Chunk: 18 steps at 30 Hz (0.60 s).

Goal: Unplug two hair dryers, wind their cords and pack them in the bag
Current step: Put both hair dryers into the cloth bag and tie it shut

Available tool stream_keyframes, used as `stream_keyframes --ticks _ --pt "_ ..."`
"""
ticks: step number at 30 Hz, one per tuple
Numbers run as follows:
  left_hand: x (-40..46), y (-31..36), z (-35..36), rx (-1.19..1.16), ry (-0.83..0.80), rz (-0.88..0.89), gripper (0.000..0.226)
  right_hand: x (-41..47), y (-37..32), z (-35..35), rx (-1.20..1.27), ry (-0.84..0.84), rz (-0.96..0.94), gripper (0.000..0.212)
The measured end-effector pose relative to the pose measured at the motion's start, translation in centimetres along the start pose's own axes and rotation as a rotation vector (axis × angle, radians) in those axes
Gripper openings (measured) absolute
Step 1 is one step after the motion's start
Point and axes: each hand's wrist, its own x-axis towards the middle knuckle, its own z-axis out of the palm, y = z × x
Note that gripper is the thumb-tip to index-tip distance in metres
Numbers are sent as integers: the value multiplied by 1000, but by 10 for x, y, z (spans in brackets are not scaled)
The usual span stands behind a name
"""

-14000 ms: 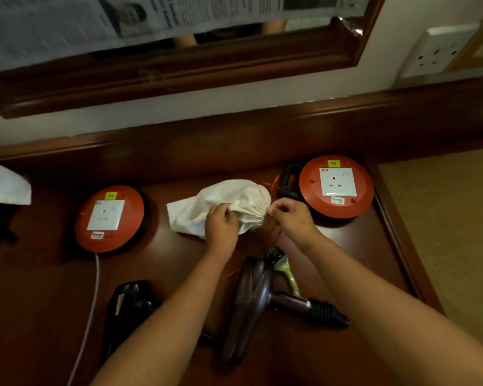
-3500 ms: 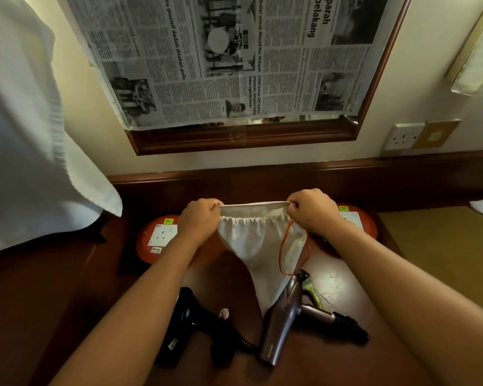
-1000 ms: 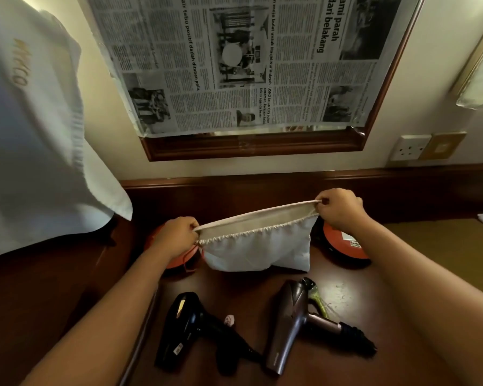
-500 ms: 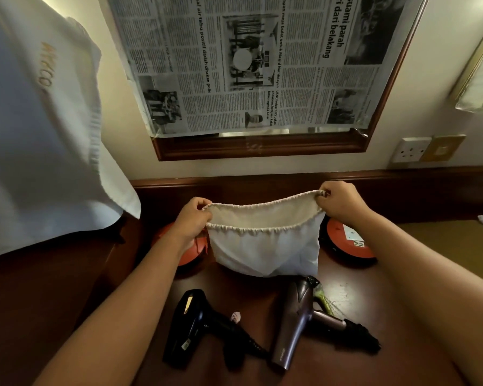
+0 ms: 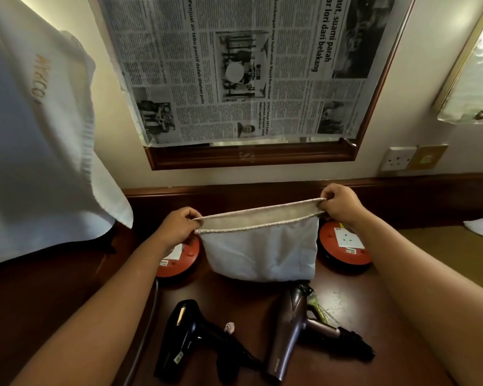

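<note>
The left hand [image 5: 176, 227] and the right hand [image 5: 338, 204] each pinch one end of the white drawstring bag [image 5: 260, 252], pulling its mouth wide. The bag's bottom seems to rest on the wooden desk [image 5: 346, 302]. Just in front of the bag lie the black hair dryer [image 5: 179, 338] and the brown hair dryer [image 5: 285, 330], both still outside it. This looks like the packing step. Next, one hand must let go and lift a dryer into the bag.
</note>
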Motion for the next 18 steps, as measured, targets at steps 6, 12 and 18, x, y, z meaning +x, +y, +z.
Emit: stream_keyframes --ticks 6,12,18 --pt "13 11 15 -537 4 -115 17 14 -1 4 335 -35 61 15" --pt "42 33 17 -777 178 -130 26 42 -11 4 460 52 47 27" --pt "54 58 11 -834 267 -50 30 50 -34 -8 481 116 -46 23"
